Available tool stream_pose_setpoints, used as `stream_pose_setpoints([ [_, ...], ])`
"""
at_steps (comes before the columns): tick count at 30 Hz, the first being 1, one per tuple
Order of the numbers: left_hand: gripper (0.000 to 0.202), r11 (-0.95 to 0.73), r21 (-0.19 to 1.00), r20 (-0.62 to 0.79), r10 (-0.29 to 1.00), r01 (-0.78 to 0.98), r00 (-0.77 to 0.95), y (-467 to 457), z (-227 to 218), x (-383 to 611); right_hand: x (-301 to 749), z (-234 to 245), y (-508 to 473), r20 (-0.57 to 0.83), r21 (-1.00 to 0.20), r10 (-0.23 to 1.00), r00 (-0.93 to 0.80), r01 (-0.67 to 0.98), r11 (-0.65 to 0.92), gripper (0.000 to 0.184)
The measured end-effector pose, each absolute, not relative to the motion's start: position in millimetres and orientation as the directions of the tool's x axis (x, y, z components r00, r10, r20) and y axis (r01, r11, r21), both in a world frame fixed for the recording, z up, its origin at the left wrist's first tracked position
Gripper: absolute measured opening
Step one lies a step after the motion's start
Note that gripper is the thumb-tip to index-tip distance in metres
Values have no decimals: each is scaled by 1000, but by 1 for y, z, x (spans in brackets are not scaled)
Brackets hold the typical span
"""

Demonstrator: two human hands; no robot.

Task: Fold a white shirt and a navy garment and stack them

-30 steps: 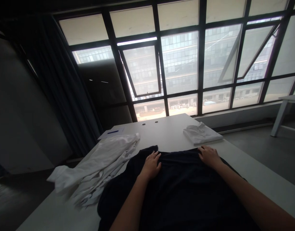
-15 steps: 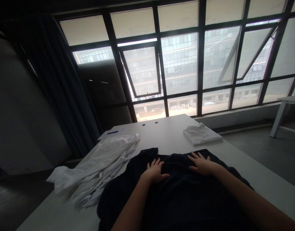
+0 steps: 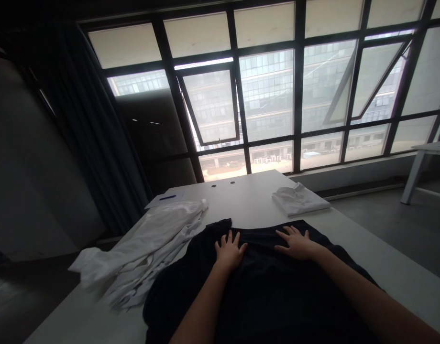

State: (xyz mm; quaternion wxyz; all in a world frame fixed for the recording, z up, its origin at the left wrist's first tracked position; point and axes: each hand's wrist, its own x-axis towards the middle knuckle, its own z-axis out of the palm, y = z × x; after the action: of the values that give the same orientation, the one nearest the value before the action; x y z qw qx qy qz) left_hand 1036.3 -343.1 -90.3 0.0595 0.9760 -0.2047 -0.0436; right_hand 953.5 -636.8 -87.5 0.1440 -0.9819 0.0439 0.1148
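A black garment [image 3: 277,296] lies spread over the near part of the white table [image 3: 248,200]; its lower end runs out of the picture. My left hand [image 3: 229,251] rests on it near its far edge, fingers spread and palm down. To the right, my right hand [image 3: 295,242] lies flat on the same cloth with its fingers apart. Neither hand grips anything. Left of the black garment is a loose pile of white clothes [image 3: 144,253], which its left side adjoins. What kind of garment the black one is, I cannot tell for certain.
A folded white shirt [image 3: 299,199] sits at the table's right edge. At the far left corner a blue pen [image 3: 167,197] lies on paper. Behind the table stand large windows [image 3: 266,95], two tilted outward, and a dark curtain [image 3: 98,124]. Another white table [image 3: 417,167] is at right.
My left hand has shifted slightly forward with its fingers spread wider, and my right hand has slid slightly left. The cloth's far edge looks straighter and smoother between them.
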Motion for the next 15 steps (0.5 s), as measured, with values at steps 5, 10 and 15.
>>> stream_pose_setpoints([
  [5,73,-915,150,-15,-381,-375,924,-340,-96,1045,963,-96,-641,-176,-278,-83,981,-130,-952,92],
  [10,82,-916,156,27,-371,-370,928,-339,-99,1046,971,-106,-642,-122,-260,-118,985,-147,-954,91],
  [15,87,-915,122,40,-384,-385,923,-336,-101,1048,978,-119,-644,-92,-198,-114,989,-131,-971,94],
])
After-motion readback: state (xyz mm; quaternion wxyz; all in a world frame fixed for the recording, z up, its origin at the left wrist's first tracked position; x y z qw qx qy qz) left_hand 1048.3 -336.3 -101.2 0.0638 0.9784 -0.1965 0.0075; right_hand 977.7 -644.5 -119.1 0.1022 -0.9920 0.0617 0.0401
